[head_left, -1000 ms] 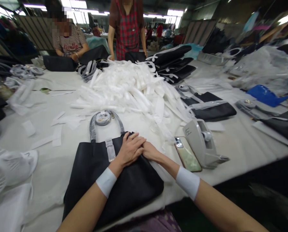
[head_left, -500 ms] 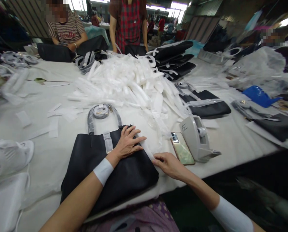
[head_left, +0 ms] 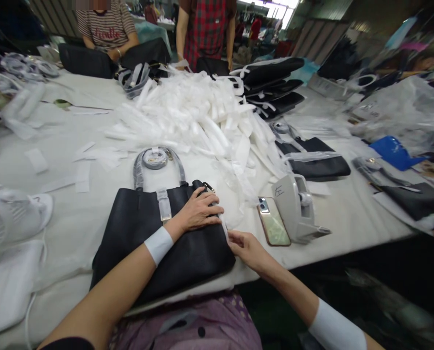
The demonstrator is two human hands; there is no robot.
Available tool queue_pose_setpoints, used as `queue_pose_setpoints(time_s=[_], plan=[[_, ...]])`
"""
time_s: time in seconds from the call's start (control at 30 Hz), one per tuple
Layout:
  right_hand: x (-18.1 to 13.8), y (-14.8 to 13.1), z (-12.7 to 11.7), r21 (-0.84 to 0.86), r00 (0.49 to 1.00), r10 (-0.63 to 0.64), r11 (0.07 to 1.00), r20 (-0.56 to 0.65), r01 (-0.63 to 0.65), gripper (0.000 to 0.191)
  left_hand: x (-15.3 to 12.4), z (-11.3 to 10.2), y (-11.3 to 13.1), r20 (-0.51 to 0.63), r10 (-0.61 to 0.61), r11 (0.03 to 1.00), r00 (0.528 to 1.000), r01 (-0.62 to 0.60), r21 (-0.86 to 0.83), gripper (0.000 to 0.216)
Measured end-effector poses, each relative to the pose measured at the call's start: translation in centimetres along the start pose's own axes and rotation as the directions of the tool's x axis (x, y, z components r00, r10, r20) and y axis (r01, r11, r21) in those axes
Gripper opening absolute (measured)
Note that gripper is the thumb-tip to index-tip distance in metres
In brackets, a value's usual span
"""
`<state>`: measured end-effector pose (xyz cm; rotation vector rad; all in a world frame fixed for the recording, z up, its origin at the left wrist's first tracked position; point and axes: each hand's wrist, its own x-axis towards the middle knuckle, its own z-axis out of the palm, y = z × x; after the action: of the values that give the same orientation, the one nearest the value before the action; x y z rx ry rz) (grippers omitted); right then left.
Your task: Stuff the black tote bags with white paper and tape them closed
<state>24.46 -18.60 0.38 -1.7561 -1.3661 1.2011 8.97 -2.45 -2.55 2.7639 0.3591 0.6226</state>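
Note:
A black handbag (head_left: 129, 248) lies flat on the table before me, its plastic-wrapped handles (head_left: 137, 170) pointing away and a wrapped coiled strap (head_left: 155, 158) between them. My left hand (head_left: 199, 211) rests open on the bag's upper right part, fingers laid over its side edge. Along that side runs a thin white strip (head_left: 224, 228), partly hidden by the bag and fingers. My right hand (head_left: 246, 248) pinches the strip's near end against the bag's right side. A wrapped closure tab (head_left: 163, 204) with a metal piece sits at the bag's top middle.
A heap of white wrapping strips (head_left: 202, 112) covers the table's middle. To the right are a phone (head_left: 275, 223), a tape dispenser (head_left: 293, 209) and another black bag (head_left: 321, 160). A white fan (head_left: 12, 214) stands left. Two people are across the table.
My left hand's fingers have drawn closer together over the bag's edge. My right hand has brought the white strip in against the bag's side. The view has tilted slightly downward.

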Motion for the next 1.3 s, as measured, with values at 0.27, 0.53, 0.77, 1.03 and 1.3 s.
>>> queue_pose_setpoints(time_s=[0.27,0.53,0.77,1.03,1.3], plan=[[-1.6,0.2,0.0,-0.241,0.996,-0.058,0.97,-0.068,0.04,0.03,0.4,0.2,0.2,0.014,-0.043,0.999,0.999,0.043,0.019,0.032],[0.3,-2.7,1.7,-0.579,0.901,-0.291,0.814,-0.322,0.056,0.03,1.0,0.4,0.3,0.009,-0.033,0.994,0.999,0.032,0.107,0.035],[2.8,-1.4,4.8,-0.812,0.796,-0.48,0.584,-0.37,-0.025,0.027,1.3,0.9,0.4,-0.046,-0.125,0.989,0.991,0.128,0.07,0.025],[3.3,-0.2,4.0,-0.831,0.791,-0.493,0.555,-0.362,-0.035,0.021,1.1,0.4,4.0,-0.03,-0.236,0.968,0.971,0.237,0.082,0.037],[3.7,0.3,0.8,-0.695,0.843,-0.396,0.718,-0.365,0.036,0.028,-4.1,3.4,9.0,-0.034,-0.285,0.924,0.958,0.284,0.258,0.074]])
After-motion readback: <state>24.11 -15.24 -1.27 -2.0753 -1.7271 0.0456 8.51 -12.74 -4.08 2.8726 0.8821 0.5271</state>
